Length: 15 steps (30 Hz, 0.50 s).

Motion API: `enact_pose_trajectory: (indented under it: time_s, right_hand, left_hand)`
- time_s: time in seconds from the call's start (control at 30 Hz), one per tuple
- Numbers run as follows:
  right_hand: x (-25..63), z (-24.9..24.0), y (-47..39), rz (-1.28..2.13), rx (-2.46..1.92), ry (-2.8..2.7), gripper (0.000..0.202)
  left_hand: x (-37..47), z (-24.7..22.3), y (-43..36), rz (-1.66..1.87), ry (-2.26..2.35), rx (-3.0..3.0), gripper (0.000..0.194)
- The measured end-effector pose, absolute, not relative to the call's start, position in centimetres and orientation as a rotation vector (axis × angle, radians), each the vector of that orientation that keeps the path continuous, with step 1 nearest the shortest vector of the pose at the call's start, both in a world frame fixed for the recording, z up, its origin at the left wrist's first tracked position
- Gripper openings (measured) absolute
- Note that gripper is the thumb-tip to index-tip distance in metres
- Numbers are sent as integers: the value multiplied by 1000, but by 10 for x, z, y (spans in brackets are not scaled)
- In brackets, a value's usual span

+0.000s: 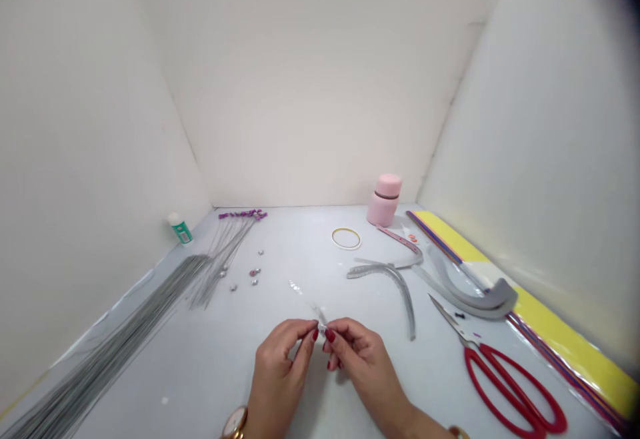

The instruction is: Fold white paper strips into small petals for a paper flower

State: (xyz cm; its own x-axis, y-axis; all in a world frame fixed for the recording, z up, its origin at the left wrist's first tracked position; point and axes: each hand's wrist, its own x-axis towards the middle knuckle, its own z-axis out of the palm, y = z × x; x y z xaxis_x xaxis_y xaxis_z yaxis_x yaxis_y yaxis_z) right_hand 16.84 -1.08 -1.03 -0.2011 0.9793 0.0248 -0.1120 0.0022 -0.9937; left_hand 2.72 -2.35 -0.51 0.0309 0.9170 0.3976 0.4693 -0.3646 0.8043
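At the front middle of the table, my left hand (281, 359) and my right hand (361, 356) meet, both closed in a pinch. Between their fingertips is the folded end of a thin silver-grey strip (321, 314); its loose tail runs up and left, fading against the white tabletop. The fingers partly cover the fold. Several small silver folded pieces (233, 288) lie to the left, one with a reddish mark (253, 272). Curved grey strips (400, 286) lie right of my hands.
Large red-handled scissors (500, 376) lie at right beside a bundle of grey strips (493, 302) and coloured sheets (560, 332). A pink flask (385, 200), a tape ring (346, 239) and purple-tipped wires (235, 226) stand farther back. Long grey wires (120, 339) and a glue stick (181, 229) are left.
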Motion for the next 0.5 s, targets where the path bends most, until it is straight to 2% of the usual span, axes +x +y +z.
enact_pose_trajectory:
  time_s: [0.5]
  right_hand:
    - [171,-8,-12,1191,-1137,-1541,20]
  left_hand:
    - [27,1,-22,1167,1304,1416,13]
